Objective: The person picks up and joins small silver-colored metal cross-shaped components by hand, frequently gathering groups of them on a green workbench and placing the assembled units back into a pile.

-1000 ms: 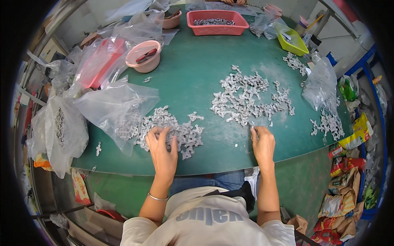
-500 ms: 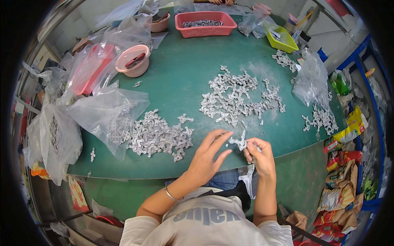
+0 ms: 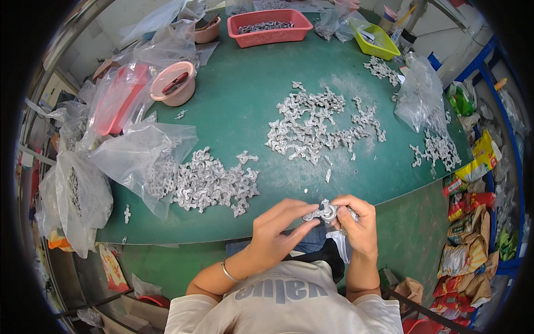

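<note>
Clear bag [image 3: 72, 195]: bulging at the left edge of the frame, some grey bits visible inside.
Pink bowl [image 3: 185, 90]: upper left on the green desk [image 3: 239, 94], got a red-handled tool [image 3: 175, 83] in it.
Left heap [image 3: 217, 181]: whole mess of grey curly parts, left of centre, right up against another plastic bag [image 3: 147, 146].
Red tub [image 3: 272, 39]: top of the frame, more parts in there.
Left hand [image 3: 276, 231]: lower centre, thumb and fingertips pinching the left end of a grey part [image 3: 326, 211].
Grey part: lower centre, held up between both hands near the desk's front edge.
Middle heap [image 3: 311, 125]: spread loosely, just right of centre.
Right hand [image 3: 359, 225]: fingers curled in, pinching the right end. Something grey's in the palm too, can't tell what exactly.
Lime tray [image 3: 384, 53]: upper right.
Small pile [image 3: 439, 150]: right side, just below a clear bag.
</note>
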`<state>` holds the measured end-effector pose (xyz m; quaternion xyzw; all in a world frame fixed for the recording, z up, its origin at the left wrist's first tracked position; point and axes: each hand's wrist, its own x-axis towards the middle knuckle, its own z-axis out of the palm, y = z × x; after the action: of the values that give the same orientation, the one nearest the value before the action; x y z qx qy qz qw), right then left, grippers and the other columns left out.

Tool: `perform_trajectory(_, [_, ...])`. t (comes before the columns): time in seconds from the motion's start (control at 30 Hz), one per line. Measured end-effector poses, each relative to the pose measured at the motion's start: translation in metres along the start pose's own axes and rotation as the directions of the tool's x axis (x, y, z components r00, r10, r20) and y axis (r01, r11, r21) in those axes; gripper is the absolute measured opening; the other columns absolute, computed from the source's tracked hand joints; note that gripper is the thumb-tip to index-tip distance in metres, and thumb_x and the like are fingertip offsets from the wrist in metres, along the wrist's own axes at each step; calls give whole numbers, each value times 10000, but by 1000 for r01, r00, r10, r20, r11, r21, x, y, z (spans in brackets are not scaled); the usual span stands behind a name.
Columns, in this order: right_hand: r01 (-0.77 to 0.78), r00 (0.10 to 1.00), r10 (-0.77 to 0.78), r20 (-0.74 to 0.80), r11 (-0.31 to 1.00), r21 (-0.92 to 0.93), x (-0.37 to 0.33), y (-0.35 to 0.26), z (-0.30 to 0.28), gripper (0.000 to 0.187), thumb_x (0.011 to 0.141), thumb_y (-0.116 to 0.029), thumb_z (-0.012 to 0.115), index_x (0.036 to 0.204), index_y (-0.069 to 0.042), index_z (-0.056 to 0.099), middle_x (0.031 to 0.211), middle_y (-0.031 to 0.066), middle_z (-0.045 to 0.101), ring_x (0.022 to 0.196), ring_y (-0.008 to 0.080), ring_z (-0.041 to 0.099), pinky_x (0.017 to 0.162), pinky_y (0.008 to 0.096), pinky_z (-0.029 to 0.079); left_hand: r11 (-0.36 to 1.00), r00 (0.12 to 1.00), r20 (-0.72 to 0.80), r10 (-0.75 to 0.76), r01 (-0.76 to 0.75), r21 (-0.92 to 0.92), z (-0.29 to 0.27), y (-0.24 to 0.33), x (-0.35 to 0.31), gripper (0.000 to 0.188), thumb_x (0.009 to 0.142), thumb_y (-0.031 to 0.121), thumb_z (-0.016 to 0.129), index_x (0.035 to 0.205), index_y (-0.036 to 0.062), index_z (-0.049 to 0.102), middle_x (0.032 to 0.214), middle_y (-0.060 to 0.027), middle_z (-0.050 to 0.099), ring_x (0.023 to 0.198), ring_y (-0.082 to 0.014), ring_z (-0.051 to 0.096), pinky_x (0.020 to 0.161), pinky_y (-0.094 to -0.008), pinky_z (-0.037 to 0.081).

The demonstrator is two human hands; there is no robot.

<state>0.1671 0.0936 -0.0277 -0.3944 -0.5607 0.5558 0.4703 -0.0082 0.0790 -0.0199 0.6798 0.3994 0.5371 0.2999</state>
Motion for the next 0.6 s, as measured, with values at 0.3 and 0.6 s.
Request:
perform_trajectory(0.3, [89,995,-86,48,994,-64,-2,0,2,294,901,-158,469,678,27,521,589,44,505,502,81,453,464,213,348,861,914,287,-286,377,-342,-8,2,-15,161,770,-9,611,927,-44,608,823,-109,600,664,-126,554,588,-220,443])
perform_trajectory(0.6, [99,995,-99,15,995,-4,-2,1,10,288,892,-113,451,644,28,491,547,42,472,474,93,423,451,236,325,486,780,455,-430,625,-611,-11,6,-17,147,832,18,562,946,-68,595,854,-80,586,738,-99,539,645,-205,433])
